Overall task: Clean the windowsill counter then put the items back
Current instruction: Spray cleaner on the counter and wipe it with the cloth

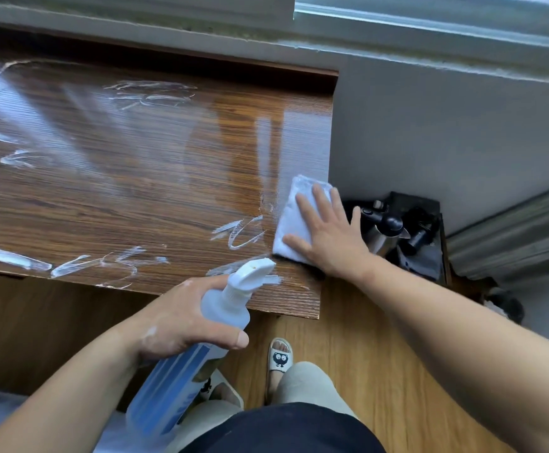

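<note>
The counter, a glossy wood-grain top under the window, carries white foam streaks across its near and left parts, while the items to go back appear to sit in a dark box on the floor just off its right end. The right hand lies flat, fingers spread open, pressing a folded white cloth onto the near right corner; the left hand is closed around a spray bottle, nozzle towards the counter. Wiping well probably means long overlapping passes leftward with steady pressure, gathering each streak.
</note>
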Tool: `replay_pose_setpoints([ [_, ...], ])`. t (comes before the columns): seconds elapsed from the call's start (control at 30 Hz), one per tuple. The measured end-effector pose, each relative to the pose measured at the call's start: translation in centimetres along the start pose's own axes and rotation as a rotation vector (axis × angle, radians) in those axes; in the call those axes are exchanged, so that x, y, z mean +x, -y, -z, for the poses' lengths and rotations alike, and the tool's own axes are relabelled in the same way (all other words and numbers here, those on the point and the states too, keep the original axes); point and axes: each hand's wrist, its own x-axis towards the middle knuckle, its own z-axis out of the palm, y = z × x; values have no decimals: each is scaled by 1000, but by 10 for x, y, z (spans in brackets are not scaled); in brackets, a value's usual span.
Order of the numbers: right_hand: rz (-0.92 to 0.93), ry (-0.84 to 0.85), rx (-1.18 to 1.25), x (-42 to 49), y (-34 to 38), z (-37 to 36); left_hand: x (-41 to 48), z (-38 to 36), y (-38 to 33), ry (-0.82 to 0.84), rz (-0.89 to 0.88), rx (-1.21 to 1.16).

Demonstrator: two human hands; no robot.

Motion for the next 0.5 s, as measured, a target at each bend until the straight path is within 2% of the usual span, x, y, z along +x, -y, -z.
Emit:
replay_pose_setpoints([
  [0.13, 54, 49, -38, -72, 10, -21, -1, 5, 1, 4, -28, -14],
  [0.23, 69, 94, -104, -77, 9, -19, -2, 12, 3, -1, -23, -29],
  [0.33, 36, 68, -116, -33, 4, -5, -2, 16, 6, 2, -28, -37],
  [0.5, -87, 37, -4, 78, -4, 28, -4, 15, 9, -15, -14, -47],
])
